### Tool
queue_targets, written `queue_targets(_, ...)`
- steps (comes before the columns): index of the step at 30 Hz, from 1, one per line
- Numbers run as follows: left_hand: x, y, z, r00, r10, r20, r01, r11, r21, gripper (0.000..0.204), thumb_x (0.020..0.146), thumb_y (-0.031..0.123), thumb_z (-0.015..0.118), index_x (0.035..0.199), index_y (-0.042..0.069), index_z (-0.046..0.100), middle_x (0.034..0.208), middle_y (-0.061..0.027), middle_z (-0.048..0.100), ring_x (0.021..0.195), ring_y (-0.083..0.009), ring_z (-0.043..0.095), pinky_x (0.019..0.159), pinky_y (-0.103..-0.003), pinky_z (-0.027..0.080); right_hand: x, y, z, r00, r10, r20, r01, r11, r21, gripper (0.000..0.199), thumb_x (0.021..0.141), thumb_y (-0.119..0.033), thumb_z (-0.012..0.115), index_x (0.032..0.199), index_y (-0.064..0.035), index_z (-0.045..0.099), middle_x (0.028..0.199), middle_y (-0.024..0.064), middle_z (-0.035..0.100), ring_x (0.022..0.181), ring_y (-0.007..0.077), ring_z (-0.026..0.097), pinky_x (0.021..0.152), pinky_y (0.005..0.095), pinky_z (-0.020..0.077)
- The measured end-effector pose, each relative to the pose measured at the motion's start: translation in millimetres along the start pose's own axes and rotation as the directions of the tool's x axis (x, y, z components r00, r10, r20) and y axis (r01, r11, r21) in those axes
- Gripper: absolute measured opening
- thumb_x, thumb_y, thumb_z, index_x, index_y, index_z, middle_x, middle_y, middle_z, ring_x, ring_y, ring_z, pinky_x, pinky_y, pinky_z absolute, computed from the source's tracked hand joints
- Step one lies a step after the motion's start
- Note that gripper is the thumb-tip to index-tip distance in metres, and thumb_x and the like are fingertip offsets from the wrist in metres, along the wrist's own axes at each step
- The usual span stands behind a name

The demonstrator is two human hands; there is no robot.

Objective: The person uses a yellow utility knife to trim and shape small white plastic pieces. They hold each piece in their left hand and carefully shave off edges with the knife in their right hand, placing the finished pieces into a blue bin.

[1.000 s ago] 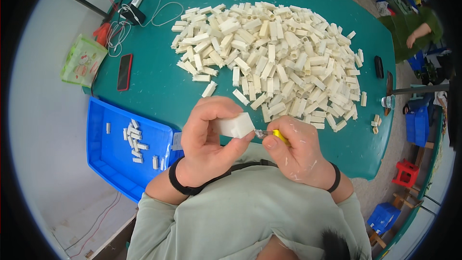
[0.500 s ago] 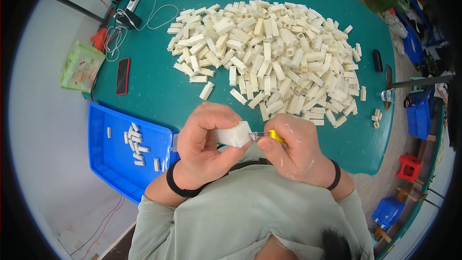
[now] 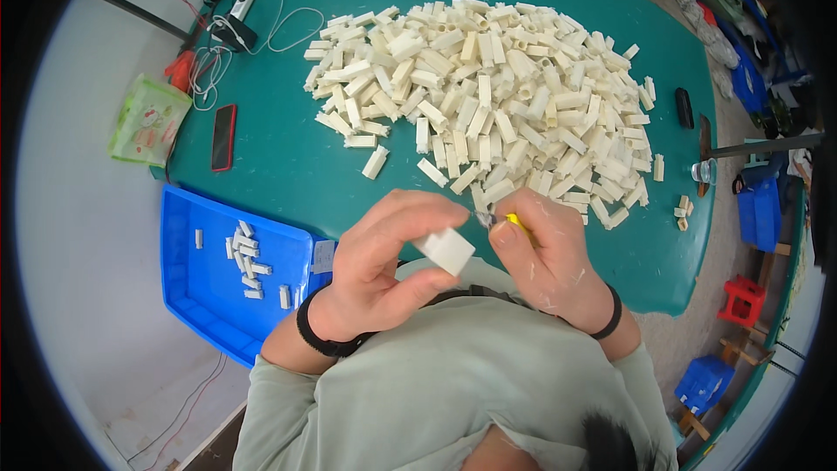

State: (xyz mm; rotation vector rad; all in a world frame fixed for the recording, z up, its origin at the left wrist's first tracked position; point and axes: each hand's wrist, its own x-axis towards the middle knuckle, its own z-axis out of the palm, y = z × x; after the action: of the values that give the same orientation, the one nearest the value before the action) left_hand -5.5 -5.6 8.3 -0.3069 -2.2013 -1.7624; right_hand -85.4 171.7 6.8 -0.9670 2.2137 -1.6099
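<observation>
My left hand (image 3: 392,253) is closed around a white rectangular block (image 3: 451,251), fingers over its top and thumb along its near lower edge. One smooth end of it points toward my right hand. In my right hand (image 3: 549,249) is a yellow utility knife (image 3: 516,225), mostly hidden by the fingers. Its short metal blade (image 3: 485,219), with whitish shavings on it, is just off the block's upper right side; a gap shows between them. Beyond both hands lies a large heap of cream-white rectangular tubes (image 3: 488,96), several with ragged ends.
A blue tray (image 3: 196,296) with several white pieces (image 3: 247,253) stands left of my arm. On the green table (image 3: 279,139) lie a red-edged phone (image 3: 223,138), a power strip (image 3: 245,2) with cables, a black case (image 3: 684,109) and a few loose pieces (image 3: 683,209) at right.
The knife blade has come away from the block's end, and my right hand has shifted slightly right and up. My left hand has turned the block so its end face shows more.
</observation>
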Motion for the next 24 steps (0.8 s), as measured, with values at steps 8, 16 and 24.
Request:
queue_targets(8, -6.6, -6.9, 3.3, 0.994, -0.038, -0.100, 0.029, 0.996, -0.090, 0.047, 0.075, 0.017, 0.074, 0.110, 0.003, 0.047, 0.103, -0.0094, 0.044, 0.078, -0.0164, 0.053, 0.068, -0.029, 0.045, 0.1, -3.1, 2.1, 0.998, -0.013, 0.055, 0.011, 0.999, 0.047, 0.031, 0.087, -0.027, 0.059, 0.072, -0.0011, 0.053, 0.058, 0.0095, 0.044, 0.047, 0.0229, 0.042, 0.044, 0.0313, 0.0337)
queue_targets(16, -1.2, -3.6, -14.0, 0.996, 0.011, 0.089, -0.023, 0.991, 0.134, 0.040, 0.075, 0.003, 0.071, 0.108, 0.003, 0.048, 0.095, -0.0104, 0.056, 0.086, -0.0199, 0.055, 0.071, -0.028, 0.044, 0.6, -3.5, 1.9, 0.987, -0.123, 0.103, 0.121, 0.992, 0.020, 0.027, 0.083, -0.024, 0.064, 0.071, -0.0023, 0.053, 0.058, 0.0089, 0.048, 0.046, 0.0229, 0.046, 0.042, 0.0309, 0.0346)
queue_targets(24, -6.7, -7.5, -1.3, 0.999, -0.047, -0.011, 0.042, 0.965, -0.259, 0.035, 0.080, 0.006, 0.066, 0.106, 0.004, 0.043, 0.096, -0.0124, 0.055, 0.086, -0.0184, 0.056, 0.072, -0.029, 0.047, 1.6, -4.2, 3.1, 0.980, -0.166, 0.105, 0.172, 0.984, -0.041, 0.029, 0.082, -0.026, 0.066, 0.070, -0.0040, 0.052, 0.056, 0.0075, 0.048, 0.044, 0.0226, 0.045, 0.040, 0.0308, 0.0337)
